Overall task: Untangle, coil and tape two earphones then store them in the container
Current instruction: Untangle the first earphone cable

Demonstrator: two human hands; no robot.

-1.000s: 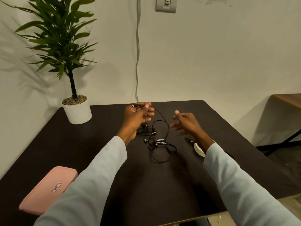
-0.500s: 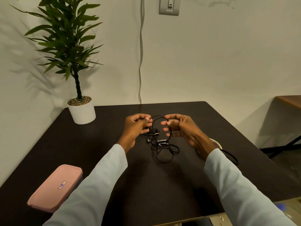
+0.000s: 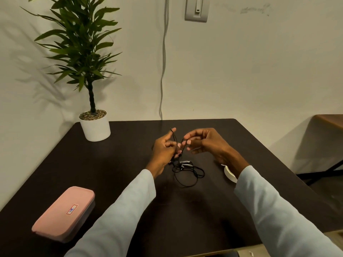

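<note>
Pinching earphone cord (image 3: 177, 145) w/ both hands: left hand (image 3: 164, 151), right hand (image 3: 206, 142), raised above table (image 3: 130, 164).

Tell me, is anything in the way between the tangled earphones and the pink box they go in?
Nothing sits on the table between the earphones and the pink box. The left sleeve reaches across that stretch, and the box's lid is on, so it must be opened first.

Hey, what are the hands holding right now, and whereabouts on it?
Both hands pinch the thin black earphone cable: the left hand and the right hand each grip a raised strand near the top, while the tangled rest lies on the dark table.
</note>
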